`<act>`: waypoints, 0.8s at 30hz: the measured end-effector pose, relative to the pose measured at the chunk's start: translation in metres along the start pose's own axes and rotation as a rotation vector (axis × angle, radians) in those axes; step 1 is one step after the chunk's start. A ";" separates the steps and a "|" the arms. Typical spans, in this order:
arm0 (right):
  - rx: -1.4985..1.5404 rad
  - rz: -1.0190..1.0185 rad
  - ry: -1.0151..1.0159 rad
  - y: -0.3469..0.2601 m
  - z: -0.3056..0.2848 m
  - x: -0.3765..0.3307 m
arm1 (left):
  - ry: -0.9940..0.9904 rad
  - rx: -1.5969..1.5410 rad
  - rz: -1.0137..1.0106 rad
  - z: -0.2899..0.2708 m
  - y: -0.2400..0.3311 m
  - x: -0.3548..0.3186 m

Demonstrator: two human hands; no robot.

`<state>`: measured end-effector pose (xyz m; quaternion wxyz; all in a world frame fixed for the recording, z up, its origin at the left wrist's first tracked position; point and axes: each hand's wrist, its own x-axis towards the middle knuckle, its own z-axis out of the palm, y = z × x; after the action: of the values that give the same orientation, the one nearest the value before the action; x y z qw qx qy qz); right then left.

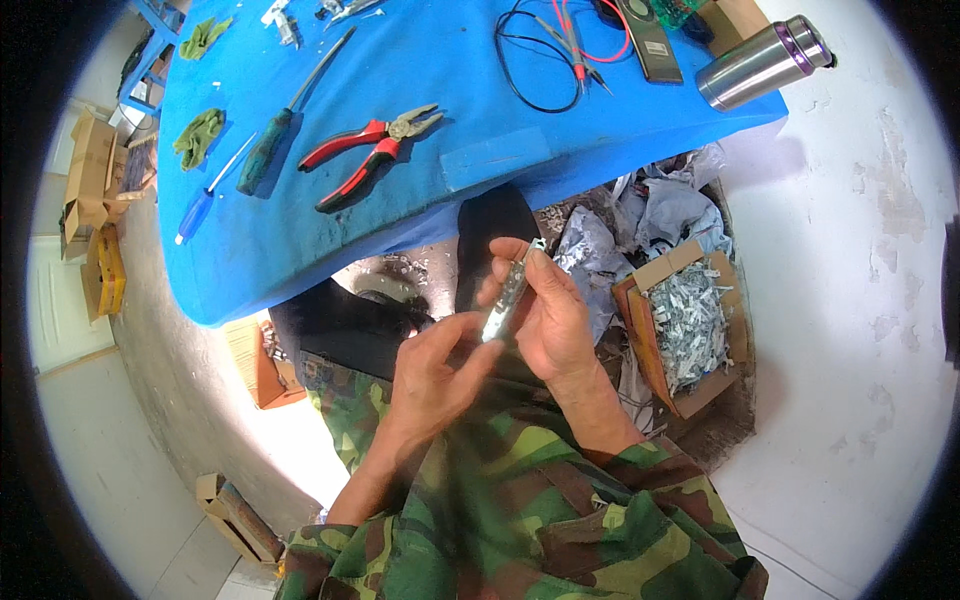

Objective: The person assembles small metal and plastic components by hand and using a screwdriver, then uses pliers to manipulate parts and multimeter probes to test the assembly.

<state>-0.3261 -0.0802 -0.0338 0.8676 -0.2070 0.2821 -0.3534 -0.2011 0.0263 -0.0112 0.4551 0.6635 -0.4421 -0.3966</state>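
Note:
Above my lap I hold a narrow, shiny silver metal piece [508, 298], tilted with its upper end toward the table. My left hand [436, 368] pinches its lower end between thumb and fingers. Around its upper part my right hand [553, 325] is closed, the thumb lying along it near the top. What kind of part it is I cannot make out. On the blue-covered table [400, 230] ahead lie red-handled pliers [372, 150], a green-handled screwdriver [268, 150] and a smaller blue-handled screwdriver [200, 210].
To my right stands a cardboard box [738, 335] full of small silvery pieces, beside plastic bags [680, 210]. A steel flask [760, 65], a multimeter [655, 45] and its red and black leads [570, 50] are at the table's right. Two green cloth scraps [198, 137] lie left.

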 end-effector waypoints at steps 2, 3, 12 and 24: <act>-0.101 0.018 -0.013 -0.002 0.000 0.000 | -0.016 -0.036 -0.010 -0.006 -0.002 -0.003; -0.158 0.023 -0.023 -0.002 -0.001 0.000 | -0.035 -0.040 -0.027 -0.009 -0.001 -0.003; -0.528 -0.019 -0.143 0.007 0.011 -0.009 | -0.044 -0.442 -0.225 -0.012 -0.025 -0.015; -0.686 -0.032 -0.227 0.005 0.024 -0.009 | -0.053 -0.601 -0.225 -0.012 -0.021 -0.017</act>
<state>-0.3130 -0.0665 -0.0156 0.7677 -0.5285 0.2831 -0.2263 -0.1904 0.0492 -0.0260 0.5723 0.5334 -0.2406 -0.5745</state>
